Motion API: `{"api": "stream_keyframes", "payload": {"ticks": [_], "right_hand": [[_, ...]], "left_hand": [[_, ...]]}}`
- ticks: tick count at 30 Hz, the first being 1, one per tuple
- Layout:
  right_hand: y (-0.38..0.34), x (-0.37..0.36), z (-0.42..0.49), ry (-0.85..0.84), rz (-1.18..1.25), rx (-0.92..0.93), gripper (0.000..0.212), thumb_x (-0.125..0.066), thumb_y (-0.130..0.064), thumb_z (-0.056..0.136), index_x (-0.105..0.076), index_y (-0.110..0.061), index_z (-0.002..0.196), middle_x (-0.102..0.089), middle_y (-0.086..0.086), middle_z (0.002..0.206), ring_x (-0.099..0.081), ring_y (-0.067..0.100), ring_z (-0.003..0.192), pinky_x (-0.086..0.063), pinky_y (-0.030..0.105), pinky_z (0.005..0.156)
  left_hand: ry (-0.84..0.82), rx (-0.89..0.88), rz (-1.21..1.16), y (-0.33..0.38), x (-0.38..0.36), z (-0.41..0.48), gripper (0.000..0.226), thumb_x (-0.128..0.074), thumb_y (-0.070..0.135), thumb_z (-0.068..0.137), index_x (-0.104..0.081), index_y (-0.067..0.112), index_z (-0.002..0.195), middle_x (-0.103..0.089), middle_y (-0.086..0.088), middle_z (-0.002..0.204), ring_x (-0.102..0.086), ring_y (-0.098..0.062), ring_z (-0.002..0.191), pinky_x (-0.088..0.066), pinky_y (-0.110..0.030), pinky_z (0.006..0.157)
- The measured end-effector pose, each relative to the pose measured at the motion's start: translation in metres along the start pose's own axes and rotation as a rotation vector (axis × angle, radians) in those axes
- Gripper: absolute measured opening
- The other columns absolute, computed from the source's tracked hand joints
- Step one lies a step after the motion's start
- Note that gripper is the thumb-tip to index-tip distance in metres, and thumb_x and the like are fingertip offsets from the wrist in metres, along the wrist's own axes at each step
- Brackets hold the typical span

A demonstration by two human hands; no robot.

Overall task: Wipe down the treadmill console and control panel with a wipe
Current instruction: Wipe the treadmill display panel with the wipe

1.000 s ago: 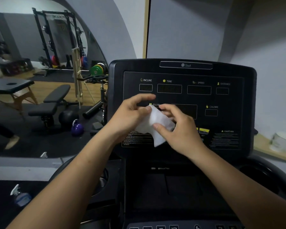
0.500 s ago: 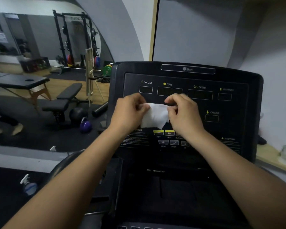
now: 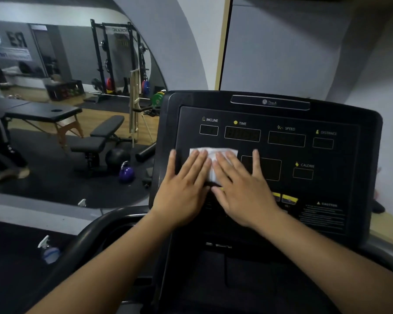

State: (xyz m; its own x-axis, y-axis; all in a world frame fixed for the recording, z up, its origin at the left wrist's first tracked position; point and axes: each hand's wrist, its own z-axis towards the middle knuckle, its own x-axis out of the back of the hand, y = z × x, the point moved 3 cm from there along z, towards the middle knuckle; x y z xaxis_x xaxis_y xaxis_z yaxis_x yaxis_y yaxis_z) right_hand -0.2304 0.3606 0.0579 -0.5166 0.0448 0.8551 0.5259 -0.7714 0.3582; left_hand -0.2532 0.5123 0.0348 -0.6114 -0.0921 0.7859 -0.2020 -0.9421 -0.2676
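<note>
White and flat, the wipe [image 3: 225, 152] lies on the left part of the black treadmill console [image 3: 340, 177], just under the INCLINE and TIME windows. Both hands lie on top of it, side by side and touching each other. The left hand [image 3: 182, 193] covers the left half of the wipe. The right hand [image 3: 245, 196] covers the right half. All the fingers [image 3: 191, 168] are straight and spread out. They press the wipe flat on the panel, and none curl round it. The top edge of the wipe peeks out above the hands. The right hand's little finger reaches off the wipe onto a dark window in the middle of the panel. Yellow buttons [image 3: 289, 198] show just right of the right hand. Low on the left stands a spray bottle [image 3: 49, 252]. Farther back on the left are a purple kettlebell [image 3: 126, 173] and a black bench [image 3: 100, 139].
</note>
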Motion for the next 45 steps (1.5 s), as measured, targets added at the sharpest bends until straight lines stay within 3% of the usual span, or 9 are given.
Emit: {"api": "stream_keyframes", "payload": {"ticks": [5,14,21,28,33,35,37,40,45], "right_hand": [[0.032,0.042,0.066,0.038,-0.074,-0.056,0.063,-0.014,-0.052,0.1,-0.014,-0.02,0.154,-0.007,-0.001,0.163,0.0,0.014,0.149,0.002,0.07,0.11],[-0.005,-0.007,0.009,0.128,0.011,0.029,0.062,-0.032,-0.048,0.095,-0.038,-0.014,0.147,-0.03,0.005,0.157,-0.017,0.021,0.147,-0.009,0.073,0.107],[-0.007,-0.001,0.014,0.093,-0.033,0.099,0.063,-0.029,-0.05,0.095,-0.042,-0.013,0.145,-0.036,0.005,0.154,-0.027,0.023,0.144,-0.008,0.076,0.106],[0.016,0.041,0.078,0.113,-0.065,-0.087,0.06,-0.018,-0.051,0.1,-0.017,-0.022,0.153,-0.008,-0.002,0.162,0.001,0.014,0.149,0.002,0.071,0.109],[0.007,0.021,0.051,0.168,-0.031,-0.035,0.058,-0.024,-0.048,0.099,-0.031,-0.021,0.149,-0.026,0.0,0.159,-0.012,0.016,0.148,-0.005,0.071,0.11],[0.005,0.018,0.044,0.221,0.005,-0.001,0.054,-0.027,-0.044,0.098,-0.046,-0.018,0.142,-0.04,0.003,0.151,-0.026,0.018,0.144,-0.012,0.072,0.109],[0.003,0.022,0.043,0.339,0.061,0.032,0.042,-0.037,-0.037,0.097,-0.064,-0.016,0.123,-0.058,0.004,0.136,-0.047,0.02,0.132,-0.02,0.068,0.109],[0.008,0.035,0.052,0.503,0.137,-0.04,0.025,-0.054,-0.033,0.091,-0.069,-0.019,0.105,-0.069,0.0,0.107,-0.062,0.024,0.1,-0.034,0.054,0.103],[0.015,0.035,0.072,0.448,0.112,-0.169,0.024,-0.069,-0.035,0.082,-0.067,-0.019,0.1,-0.062,0.0,0.099,-0.055,0.026,0.093,-0.033,0.043,0.088]], "left_hand": [[-0.034,0.085,0.1,-0.04,0.035,0.068,0.067,-0.009,0.047,0.099,-0.013,0.01,0.154,-0.01,-0.011,0.162,-0.005,-0.023,0.15,0.005,-0.068,0.112],[0.036,-0.02,-0.072,-0.034,0.001,-0.013,0.061,-0.033,0.042,0.098,-0.027,0.017,0.153,-0.016,-0.005,0.162,-0.01,-0.022,0.15,-0.007,-0.068,0.113],[0.003,-0.042,-0.013,-0.038,0.003,-0.015,0.06,-0.03,0.048,0.099,-0.032,0.019,0.151,-0.024,-0.006,0.159,-0.016,-0.023,0.149,-0.007,-0.07,0.111],[0.041,0.102,-0.046,-0.056,0.03,0.051,0.061,-0.019,0.049,0.1,-0.023,0.019,0.153,-0.017,-0.005,0.162,-0.012,-0.021,0.149,-0.004,-0.065,0.114],[0.113,0.09,-0.105,-0.051,0.036,0.031,0.047,-0.031,0.039,0.098,-0.057,0.02,0.132,-0.046,-0.005,0.149,-0.041,-0.022,0.138,-0.017,-0.062,0.113],[0.19,0.073,-0.114,-0.053,0.042,0.032,0.034,-0.041,0.032,0.095,-0.071,0.02,0.106,-0.06,-0.004,0.134,-0.058,-0.026,0.119,-0.029,-0.052,0.107],[0.262,0.063,-0.11,-0.055,0.044,0.036,0.021,-0.052,0.025,0.089,-0.071,0.019,0.088,-0.069,-0.001,0.113,-0.064,-0.027,0.091,-0.037,-0.04,0.089],[0.294,0.102,-0.126,-0.059,0.043,0.048,0.01,-0.061,0.017,0.082,-0.067,0.015,0.09,-0.067,-0.002,0.097,-0.056,-0.027,0.078,-0.031,-0.035,0.07],[0.276,0.132,-0.187,-0.065,0.044,0.06,0.026,-0.068,0.019,0.077,-0.066,0.014,0.102,-0.063,-0.005,0.1,-0.054,-0.028,0.085,-0.03,-0.034,0.072]]}}
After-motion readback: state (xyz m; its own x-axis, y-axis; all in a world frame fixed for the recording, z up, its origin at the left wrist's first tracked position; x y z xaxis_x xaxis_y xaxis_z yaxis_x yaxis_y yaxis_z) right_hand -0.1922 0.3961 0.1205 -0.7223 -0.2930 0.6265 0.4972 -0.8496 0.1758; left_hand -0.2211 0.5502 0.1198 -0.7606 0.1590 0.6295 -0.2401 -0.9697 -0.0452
